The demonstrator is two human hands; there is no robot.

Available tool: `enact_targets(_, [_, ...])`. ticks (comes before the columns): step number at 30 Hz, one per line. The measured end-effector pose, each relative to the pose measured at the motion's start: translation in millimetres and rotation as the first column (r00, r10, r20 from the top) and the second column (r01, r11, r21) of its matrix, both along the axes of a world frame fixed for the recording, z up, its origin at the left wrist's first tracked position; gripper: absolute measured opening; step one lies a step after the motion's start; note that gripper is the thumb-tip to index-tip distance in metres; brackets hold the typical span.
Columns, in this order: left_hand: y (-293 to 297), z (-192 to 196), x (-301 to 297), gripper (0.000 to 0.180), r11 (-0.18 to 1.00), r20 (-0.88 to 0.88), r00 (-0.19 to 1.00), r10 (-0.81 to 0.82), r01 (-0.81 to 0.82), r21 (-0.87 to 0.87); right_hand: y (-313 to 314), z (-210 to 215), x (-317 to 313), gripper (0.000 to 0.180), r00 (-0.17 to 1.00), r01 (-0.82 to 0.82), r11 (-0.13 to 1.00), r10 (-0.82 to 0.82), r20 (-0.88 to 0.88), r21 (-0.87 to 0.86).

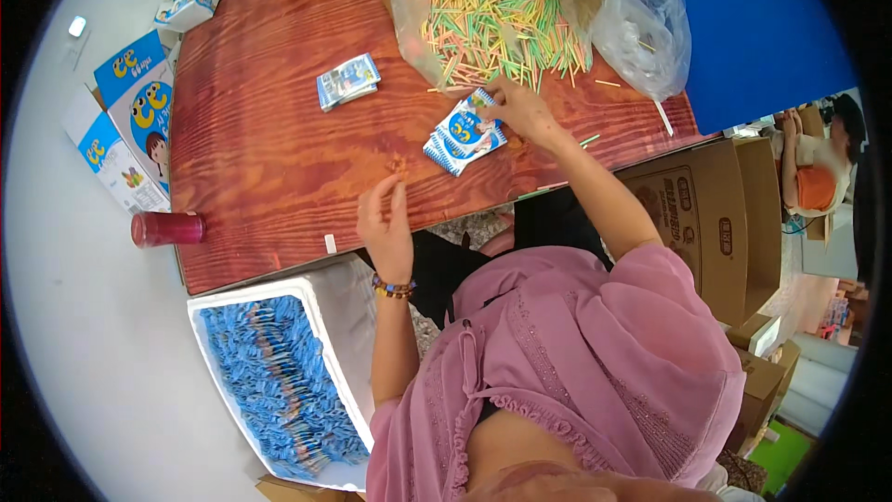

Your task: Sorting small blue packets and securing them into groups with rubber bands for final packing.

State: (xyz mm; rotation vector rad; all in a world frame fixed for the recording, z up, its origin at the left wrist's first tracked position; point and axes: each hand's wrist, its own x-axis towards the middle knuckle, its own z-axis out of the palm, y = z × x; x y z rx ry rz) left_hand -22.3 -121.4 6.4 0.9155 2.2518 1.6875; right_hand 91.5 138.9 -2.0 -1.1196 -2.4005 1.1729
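A small fanned stack of blue-and-white printed packets (457,143) lies on the reddish wood-grain table (269,149). At its upper right end, the thumb and fingers of my right hand (522,112) pinch the edge of a packet. My left hand (385,231) hovers over the table's near edge, fingers raised and somewhat apart, with nothing visible in them. Beyond it, a second small pile of the same packets (348,82) lies apart. Past my right hand, a box lined with clear plastic (409,0) holds many thin yellow, green and pink sticks (506,19).
Below the table's left side stands a white foam box (325,344) full of blue packets. A red-lidded jar (167,230) and printed display boxes (130,121) are at the left edge. Brown cartons (692,223) stand at right; another person (818,167) sits beyond.
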Motion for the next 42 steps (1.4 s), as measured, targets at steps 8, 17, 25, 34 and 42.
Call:
enact_targets(8, [67.3,-11.2,4.4,0.018,0.998,0.023,0.998,0.054,-0.055,0.031,16.9,-5.7,7.4,0.01,0.933,-0.135,0.945,0.02,-0.36,-0.299])
enact_targets(17, [116.6,2.7,18.8,0.012,0.927,0.703,0.687,-0.185,-0.116,0.357,1.8,22.6,7.6,0.016,0.813,-0.414,0.726,0.023,-0.582,-0.549])
enact_targets(25, [118.2,-15.6,13.4,0.021,0.999,0.448,0.893,0.047,-0.045,-0.016,21.4,0.8,3.0,0.013,0.891,-0.335,0.881,0.181,-0.417,-0.334])
enact_targets(34, [125.1,-11.0,4.9,0.027,0.97,0.306,0.951,0.038,-0.108,0.216,18.6,1.8,-3.2,0.015,0.791,-0.371,0.807,0.016,-0.611,-0.459])
enact_targets(42, [119.4,3.4,15.2,0.009,0.925,0.591,0.801,-0.095,-0.149,0.351,6.9,16.1,-5.4,0.012,0.774,-0.385,0.842,0.072,-0.629,-0.378])
